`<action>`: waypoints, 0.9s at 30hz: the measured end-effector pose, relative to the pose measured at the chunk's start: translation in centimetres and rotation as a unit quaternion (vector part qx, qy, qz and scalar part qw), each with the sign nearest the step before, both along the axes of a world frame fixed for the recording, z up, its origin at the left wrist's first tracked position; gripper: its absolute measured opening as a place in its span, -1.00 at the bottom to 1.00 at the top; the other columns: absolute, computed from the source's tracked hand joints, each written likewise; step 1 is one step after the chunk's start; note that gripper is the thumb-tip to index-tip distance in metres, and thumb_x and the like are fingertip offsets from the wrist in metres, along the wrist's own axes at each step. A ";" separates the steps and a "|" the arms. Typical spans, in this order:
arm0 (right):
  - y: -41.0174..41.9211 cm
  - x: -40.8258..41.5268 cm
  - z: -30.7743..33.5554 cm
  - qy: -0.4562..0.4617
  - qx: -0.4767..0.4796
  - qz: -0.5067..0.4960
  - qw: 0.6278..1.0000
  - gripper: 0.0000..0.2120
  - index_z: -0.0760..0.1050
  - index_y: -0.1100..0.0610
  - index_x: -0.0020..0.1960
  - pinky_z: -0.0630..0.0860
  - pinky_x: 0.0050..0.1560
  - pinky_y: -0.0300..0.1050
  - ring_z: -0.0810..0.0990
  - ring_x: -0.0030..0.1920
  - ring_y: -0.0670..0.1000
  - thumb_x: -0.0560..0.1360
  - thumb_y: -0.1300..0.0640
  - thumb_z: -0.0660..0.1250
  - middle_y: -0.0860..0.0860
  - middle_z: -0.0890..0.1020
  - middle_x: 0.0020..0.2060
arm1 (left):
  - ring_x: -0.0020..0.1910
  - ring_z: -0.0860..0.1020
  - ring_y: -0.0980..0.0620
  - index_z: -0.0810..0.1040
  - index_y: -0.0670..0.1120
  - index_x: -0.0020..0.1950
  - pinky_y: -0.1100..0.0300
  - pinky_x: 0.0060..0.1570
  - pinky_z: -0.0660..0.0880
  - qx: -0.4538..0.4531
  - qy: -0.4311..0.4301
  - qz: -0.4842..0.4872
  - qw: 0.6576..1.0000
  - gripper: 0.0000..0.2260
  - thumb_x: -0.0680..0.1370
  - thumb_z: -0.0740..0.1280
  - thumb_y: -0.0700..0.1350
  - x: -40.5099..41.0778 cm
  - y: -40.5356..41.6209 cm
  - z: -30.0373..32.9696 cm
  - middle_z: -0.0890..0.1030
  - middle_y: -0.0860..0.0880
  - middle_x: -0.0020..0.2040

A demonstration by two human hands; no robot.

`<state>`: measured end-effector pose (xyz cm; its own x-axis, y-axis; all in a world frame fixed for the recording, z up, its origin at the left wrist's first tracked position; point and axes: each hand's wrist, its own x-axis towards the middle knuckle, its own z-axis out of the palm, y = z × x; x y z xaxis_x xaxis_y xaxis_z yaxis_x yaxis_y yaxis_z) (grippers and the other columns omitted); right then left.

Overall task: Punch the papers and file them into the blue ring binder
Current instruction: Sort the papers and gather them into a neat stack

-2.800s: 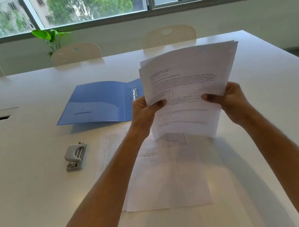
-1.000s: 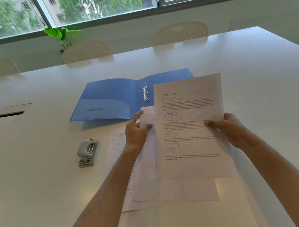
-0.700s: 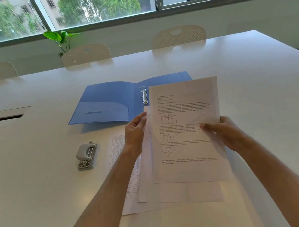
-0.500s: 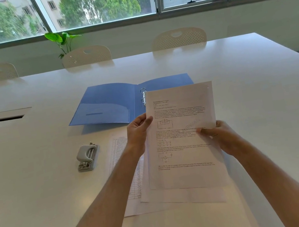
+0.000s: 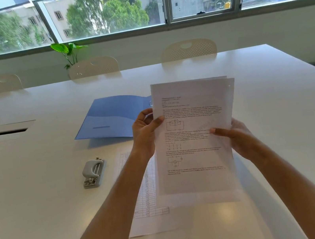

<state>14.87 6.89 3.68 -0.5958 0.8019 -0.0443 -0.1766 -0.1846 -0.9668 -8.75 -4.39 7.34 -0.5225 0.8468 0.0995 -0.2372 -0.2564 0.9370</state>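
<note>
Papers (image 5: 193,134) now lifted off the table and held more upright at frame centre, hiding the binder's (image 5: 110,118) right half. Left hand (image 5: 144,132) closed on their left edge, no longer open beside it. Right hand (image 5: 236,137) raised higher.

You have a single head-worn wide-angle view, looking forward and down across the white table (image 5: 41,201) from its near edge toward the windows (image 5: 105,9) on the far wall. It sits close above your forearms, with your left hand (image 5: 144,134) and right hand (image 5: 237,139) raised mid-frame. There is no second view to overlap with.
</note>
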 end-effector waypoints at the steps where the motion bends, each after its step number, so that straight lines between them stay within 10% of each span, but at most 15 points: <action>1: -0.1 0.0 0.6 0.009 0.003 0.002 1.000 -0.47 0.47 0.29 0.26 0.60 0.07 0.14 0.62 0.12 0.28 0.31 0.34 0.50 0.21 0.65 0.11 | -0.10 0.67 -0.14 0.48 -0.04 0.09 -0.01 -0.16 0.62 0.009 0.009 -0.007 1.000 -0.73 0.48 0.39 -0.31 0.1 0.1 0.4 0.68 -0.10 0.01; 5: -0.2 -0.1 1.8 0.042 0.019 -0.022 0.999 -0.64 0.55 0.34 0.12 0.64 -0.03 0.07 0.65 0.06 0.28 0.33 0.41 0.41 0.23 0.67 0.05 | 0.00 0.66 -0.18 0.40 0.05 0.31 -0.10 -0.05 0.61 0.004 0.057 -0.044 0.997 -0.53 0.47 0.43 -0.21 0.2 0.6 1.5 0.65 -0.14 0.13; 17: -1.0 0.3 5.5 0.113 0.163 -0.081 0.977 -0.70 0.61 0.25 -0.01 0.61 -0.04 0.12 0.68 -0.05 0.18 0.26 0.39 0.47 0.07 0.72 -0.07 | -0.08 0.66 -0.15 0.62 -0.11 -0.02 -0.14 -0.04 0.61 0.033 0.110 -0.057 0.992 -0.89 0.46 0.38 -0.20 1.0 0.2 3.1 0.70 -0.04 -0.06; 27: -1.5 -0.3 6.3 0.127 0.217 -0.076 0.965 -0.68 0.69 0.05 -0.08 0.61 0.02 0.11 0.67 -0.05 0.11 0.28 0.39 0.45 -0.01 0.73 -0.08 | -0.07 0.66 -0.07 0.71 0.04 -0.12 0.07 -0.11 0.60 0.083 0.145 -0.038 0.985 -0.77 0.38 0.43 -0.28 1.0 -0.9 4.0 0.71 0.03 -0.06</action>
<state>14.52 5.40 10.01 -0.4162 0.7910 0.4484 -0.4116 0.2758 -0.8686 -7.77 -5.28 11.39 -0.3870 0.8423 0.3753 0.0102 -0.4031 0.9151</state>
